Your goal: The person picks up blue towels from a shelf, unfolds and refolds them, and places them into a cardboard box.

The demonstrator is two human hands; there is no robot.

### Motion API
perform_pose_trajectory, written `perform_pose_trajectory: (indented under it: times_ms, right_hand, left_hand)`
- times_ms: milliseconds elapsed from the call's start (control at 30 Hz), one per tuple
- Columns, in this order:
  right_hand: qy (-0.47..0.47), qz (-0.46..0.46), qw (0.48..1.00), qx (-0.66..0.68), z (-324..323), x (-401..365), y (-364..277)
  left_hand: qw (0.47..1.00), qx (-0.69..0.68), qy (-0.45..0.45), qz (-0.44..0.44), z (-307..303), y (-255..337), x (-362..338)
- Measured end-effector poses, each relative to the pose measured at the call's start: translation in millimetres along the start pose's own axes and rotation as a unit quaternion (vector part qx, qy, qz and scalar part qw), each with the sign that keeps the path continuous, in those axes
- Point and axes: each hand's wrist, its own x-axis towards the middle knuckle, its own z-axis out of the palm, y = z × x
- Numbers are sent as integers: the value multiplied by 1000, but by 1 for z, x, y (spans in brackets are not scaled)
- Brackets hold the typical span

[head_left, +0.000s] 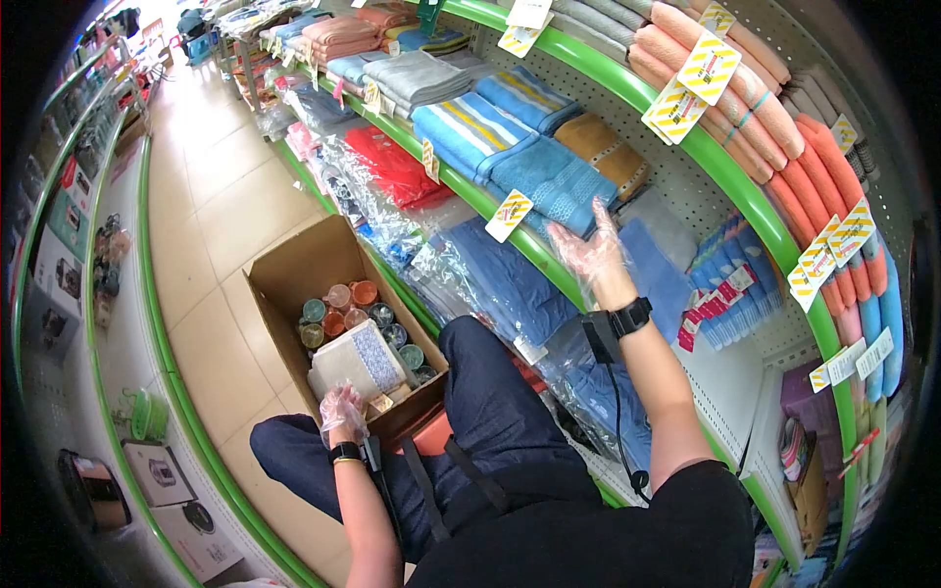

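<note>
My right hand [600,257], in a clear plastic glove, is spread with thumb and fingers apart at the edge of the shelf. Its fingertips are right at a folded blue towel [551,181] with a patterned band. Beside that towel lie blue towels with white and yellow stripes [461,132] and a brown one [600,152]. My left hand [343,410], gloved too, has its fingers curled at the near corner of an open cardboard box [284,257]. Inside the box are a folded pale cloth with a blue pattern [365,361] and several round-topped containers [364,293].
Green-edged shelving [578,64] with price tags [509,216] and rolled orange towels [799,201] curves along my right. Bagged blue clothing [500,279] and a red garment [392,167] lie on the lower shelf. A tiled aisle [230,225] runs left of the box, beside another shelf with boxed goods [162,475].
</note>
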Motion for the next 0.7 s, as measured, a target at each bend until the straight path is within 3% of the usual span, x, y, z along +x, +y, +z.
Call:
perform_pose_trajectory:
  times_ms: [200, 300, 367, 533, 633, 700]
  right_hand:
    - [35, 29, 999, 9, 2, 2, 4]
    - [1, -5, 996, -93, 7, 9, 3]
    - [42, -110, 985, -130, 10, 14, 2]
    - [47, -70, 990, -114, 12, 31, -16]
    - [18, -116, 988, -98, 41, -27, 3]
    - [-63, -116, 979, -155, 34, -45, 2]
  left_hand:
    - [997, 54, -25, 47, -9, -5, -7]
    - [998, 37, -17, 39, -8, -1, -8]
    - [999, 30, -22, 15, -6, 3, -9]
    - [1000, 5, 15, 8, 7, 7, -10]
    - [999, 18, 37, 1, 9, 10, -12]
    - [998, 32, -46, 12, 3, 8, -8]
